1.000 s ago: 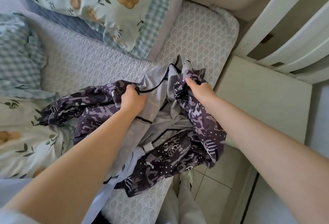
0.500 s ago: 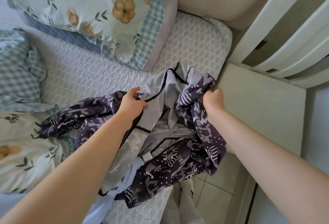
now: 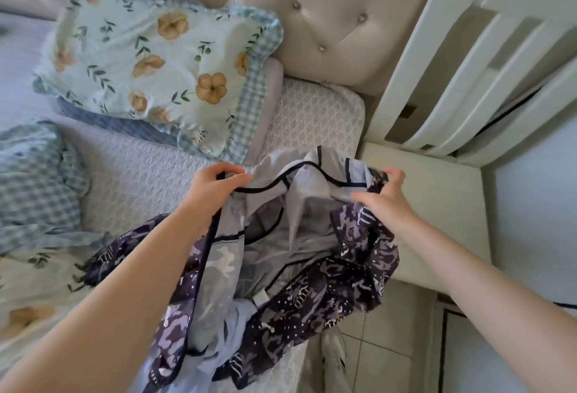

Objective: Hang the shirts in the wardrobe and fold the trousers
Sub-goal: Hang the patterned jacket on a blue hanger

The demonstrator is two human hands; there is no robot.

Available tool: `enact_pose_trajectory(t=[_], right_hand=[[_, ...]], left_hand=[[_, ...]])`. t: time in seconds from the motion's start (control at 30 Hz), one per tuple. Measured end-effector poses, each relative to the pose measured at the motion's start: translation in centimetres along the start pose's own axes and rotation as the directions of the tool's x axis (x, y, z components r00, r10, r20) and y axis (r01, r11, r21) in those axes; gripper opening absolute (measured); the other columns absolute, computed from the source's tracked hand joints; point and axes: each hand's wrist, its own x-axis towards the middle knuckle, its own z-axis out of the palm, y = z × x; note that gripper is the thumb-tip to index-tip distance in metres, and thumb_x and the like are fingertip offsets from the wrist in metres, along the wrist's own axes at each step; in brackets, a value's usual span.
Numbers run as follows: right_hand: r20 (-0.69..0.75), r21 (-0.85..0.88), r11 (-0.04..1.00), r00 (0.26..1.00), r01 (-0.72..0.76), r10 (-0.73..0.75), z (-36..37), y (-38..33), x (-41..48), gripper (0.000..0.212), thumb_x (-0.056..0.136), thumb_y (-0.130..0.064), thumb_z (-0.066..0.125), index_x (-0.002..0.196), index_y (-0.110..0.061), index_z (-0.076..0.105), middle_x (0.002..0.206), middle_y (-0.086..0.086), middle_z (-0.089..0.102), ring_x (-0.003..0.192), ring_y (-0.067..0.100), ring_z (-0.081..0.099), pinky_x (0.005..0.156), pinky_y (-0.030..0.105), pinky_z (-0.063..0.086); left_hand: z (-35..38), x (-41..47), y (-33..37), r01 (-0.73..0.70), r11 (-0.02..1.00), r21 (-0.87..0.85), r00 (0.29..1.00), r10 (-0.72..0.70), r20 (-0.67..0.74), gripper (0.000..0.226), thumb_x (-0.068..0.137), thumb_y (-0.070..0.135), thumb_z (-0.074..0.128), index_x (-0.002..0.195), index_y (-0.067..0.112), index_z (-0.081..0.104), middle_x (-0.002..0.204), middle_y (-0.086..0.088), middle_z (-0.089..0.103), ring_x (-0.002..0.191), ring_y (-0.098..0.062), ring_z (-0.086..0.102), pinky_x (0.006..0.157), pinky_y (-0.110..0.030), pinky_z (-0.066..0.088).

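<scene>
A purple patterned shirt (image 3: pixel 315 299) with a pale grey inside and dark piping is lifted above the bed's near right corner. My left hand (image 3: pixel 215 188) grips its top edge on the left side. My right hand (image 3: pixel 384 199) holds the top edge on the right, fingers partly spread around the cloth. The opening of the shirt is stretched between both hands, and the lower part hangs down over the bed edge.
A floral pillow (image 3: pixel 156 68) lies at the head of the bed, a checked and floral quilt (image 3: pixel 34 205) on the left. A tufted headboard (image 3: pixel 327 18) stands behind. A white bedside cabinet (image 3: pixel 437 205) and slatted white doors (image 3: pixel 468 64) are at the right.
Both hands have raised the shirt and pulled its top edge apart. The right hand moved to the right. The view tilted up, showing more headboard.
</scene>
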Motion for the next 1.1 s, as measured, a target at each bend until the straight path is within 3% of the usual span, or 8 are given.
enact_pose_trajectory(t=[0.1, 0.27, 0.4, 0.47, 0.6, 0.77, 0.87, 1.1], right_hand=[[-0.031, -0.153, 0.988, 0.999, 0.036, -0.041, -1.9, -0.2, -3.0, 0.055, 0.083, -0.013, 0.064, 0.125, -0.025, 0.029, 0.091, 0.002, 0.056, 0.075, 0.015, 0.059, 0.061, 0.029, 0.047], [-0.123, -0.265, 0.955, 0.977, 0.134, -0.172, -6.2, 0.5, -7.6, 0.042, 0.085, 0.002, 0.049, 0.121, -0.018, 0.045, 0.102, 0.004, 0.053, 0.077, 0.013, 0.050, 0.053, 0.025, 0.035], [-0.257, -0.283, 0.940, 0.928, 0.193, -0.268, -11.4, 0.9, -11.8, 0.044, 0.082, 0.012, 0.040, 0.113, -0.016, 0.056, 0.103, 0.002, 0.057, 0.084, 0.017, 0.052, 0.055, 0.020, 0.034], [-0.325, -0.259, 0.943, 0.901, 0.208, -0.288, -14.1, 0.9, -14.0, 0.046, 0.082, 0.012, 0.040, 0.115, -0.016, 0.055, 0.103, -0.001, 0.054, 0.092, 0.019, 0.051, 0.059, 0.020, 0.035], [-0.354, -0.268, 0.903, 0.837, 0.337, -0.417, -18.2, 0.9, -18.6, 0.059, 0.079, 0.016, 0.039, 0.125, -0.020, 0.049, 0.114, -0.004, 0.053, 0.104, 0.015, 0.050, 0.083, 0.022, 0.035], [-0.384, -0.356, 0.808, 0.715, 0.469, -0.584, -22.5, 1.3, -25.1, 0.066, 0.076, 0.020, 0.040, 0.124, -0.023, 0.054, 0.118, -0.007, 0.057, 0.102, 0.005, 0.052, 0.080, -0.005, 0.031], [-0.429, -0.361, 0.786, 0.660, 0.501, -0.617, -24.7, 2.3, -29.3, 0.061, 0.085, 0.015, 0.046, 0.130, -0.026, 0.050, 0.114, -0.010, 0.056, 0.082, -0.012, 0.053, 0.075, -0.006, 0.032], [-0.590, -0.270, 0.734, 0.496, 0.623, -0.637, -28.1, 6.4, -38.1, 0.041, 0.093, -0.003, 0.058, 0.127, -0.025, 0.052, 0.104, -0.027, 0.054, 0.097, -0.025, 0.048, 0.081, -0.004, 0.034]], left_hand=[[0.3, -1.4, 1.9, -0.065, 0.982, 0.179, 0.993, 0.045, 0.110, 0.030, 0.073, 0.040, 0.084, 0.088, 0.018, 0.071, 0.083, 0.002, 0.063, 0.072, -0.012, 0.062, 0.065, -0.022, 0.049], [1.5, -3.6, 4.0, -0.132, 0.838, 0.530, 0.937, -0.069, 0.342, 0.039, 0.074, 0.043, 0.083, 0.090, 0.008, 0.074, 0.090, 0.000, 0.066, 0.082, -0.017, 0.060, 0.075, -0.029, 0.045], [2.3, -5.1, 6.2, -0.102, 0.799, 0.593, 0.995, 0.072, 0.075, 0.005, 0.083, 0.009, 0.072, 0.080, 0.006, 0.070, 0.080, -0.011, 0.064, 0.072, -0.026, 0.058, 0.068, -0.035, 0.050], [2.5, -6.1, 7.8, -0.142, 0.775, 0.616, 0.984, 0.178, 0.002, 0.010, 0.087, 0.006, 0.063, 0.080, 0.011, 0.067, 0.087, -0.011, 0.065, 0.081, -0.030, 0.061, 0.068, -0.031, 0.048], [3.8, -8.7, 12.1, -0.249, 0.763, 0.596, 0.955, 0.298, 0.017, 0.018, 0.090, 0.007, 0.055, 0.082, 0.019, 0.066, 0.098, -0.014, 0.067, 0.074, -0.028, 0.058, 0.058, -0.027, 0.042], [6.6, -14.8, 16.9, -0.455, 0.735, 0.502, 0.870, 0.488, 0.074, 0.024, 0.096, 0.007, 0.048, 0.096, 0.015, 0.070, 0.096, -0.010, 0.067, 0.062, -0.021, 0.057, 0.048, -0.022, 0.038], [8.5, -19.7, 18.9, -0.580, 0.696, 0.423, 0.790, 0.608, 0.082, 0.027, 0.093, 0.002, 0.046, 0.097, 0.015, 0.069, 0.091, -0.003, 0.067, 0.069, -0.013, 0.055, 0.055, -0.021, 0.038], [13.3, -30.2, 21.0, -0.657, 0.738, 0.155, 0.754, 0.650, 0.096, 0.021, 0.088, -0.004, 0.049, 0.099, 0.012, 0.054, 0.096, -0.005, 0.059, 0.068, -0.018, 0.051, 0.056, -0.029, 0.040]])
